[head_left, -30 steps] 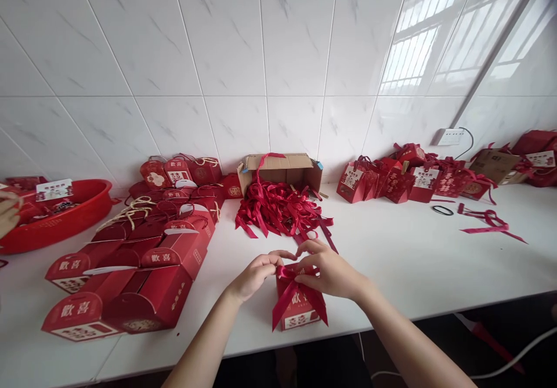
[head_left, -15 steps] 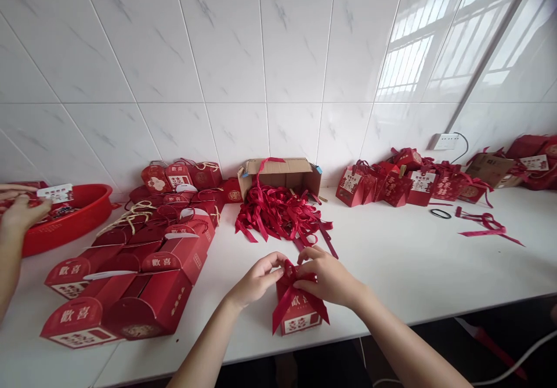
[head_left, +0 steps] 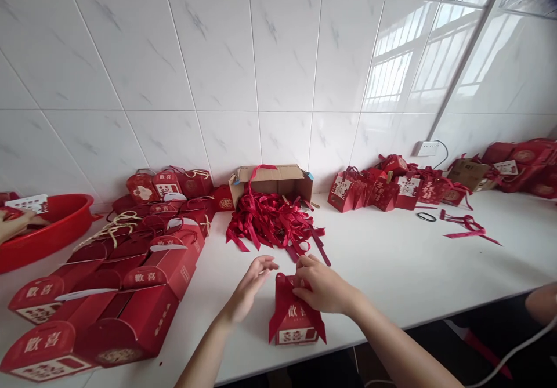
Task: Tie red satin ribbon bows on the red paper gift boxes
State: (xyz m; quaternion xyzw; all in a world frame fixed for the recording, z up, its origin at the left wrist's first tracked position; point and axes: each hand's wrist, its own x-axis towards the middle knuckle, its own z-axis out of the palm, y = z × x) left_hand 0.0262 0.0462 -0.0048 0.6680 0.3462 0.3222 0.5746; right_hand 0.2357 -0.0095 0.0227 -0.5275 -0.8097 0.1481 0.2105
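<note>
I take this for a packing workroom, though I cannot tell whether it belongs to a home or a shop. My long white table (head_left: 383, 260) runs along a tiled wall (head_left: 287, 57) with a socket (head_left: 425, 148); red boxes (head_left: 150, 324) crowd it in batches, ribbons (head_left: 272, 220) spill from a carton (head_left: 278, 173), and to my left another person's hand (head_left: 17, 225) is at a red basin (head_left: 47, 242).

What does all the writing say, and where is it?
"歡喜", second character partly hidden: small red cardboard box.
"歡喜": large red cardboard boxes at left.
"囍", apparently: white panel on a rear red box.
Too blurred: other white panels, white paper tags on red paper bags, white card at the red plastic basin, gold box print.
</note>
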